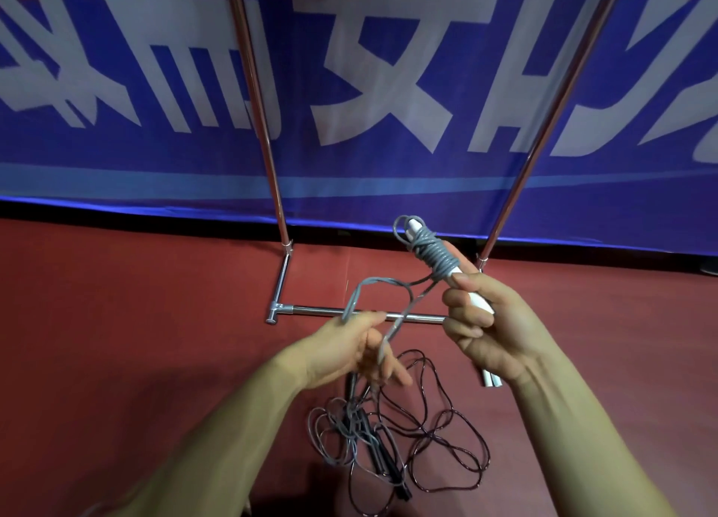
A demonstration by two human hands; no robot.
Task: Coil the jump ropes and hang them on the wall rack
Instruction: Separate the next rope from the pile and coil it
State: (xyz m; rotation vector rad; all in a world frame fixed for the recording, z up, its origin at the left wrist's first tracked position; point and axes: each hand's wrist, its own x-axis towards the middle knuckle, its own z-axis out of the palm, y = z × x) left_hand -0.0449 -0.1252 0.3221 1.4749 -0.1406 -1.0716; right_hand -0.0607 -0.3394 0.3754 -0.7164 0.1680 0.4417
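Observation:
My right hand (489,322) grips the white handles (478,301) of a grey jump rope, held upright and tilted. Several turns of the grey rope (433,254) are wound round the handles' upper part. From the coil a loose stretch of grey cord (373,283) loops left and down to my left hand (361,349), whose fingers pinch it. Below my hands a tangle of dark rope (431,431) with black handles (382,458) lies on the red floor, mixed with more grey cord. The metal rack (268,135) stands before me, its base bar (322,311) behind my hands.
The rack's two chrome uprights rise left and right (544,135) in front of a blue banner (388,89) with large white characters. Red floor (136,302) spreads all around. The rack's feet sit close to the banner's lower edge.

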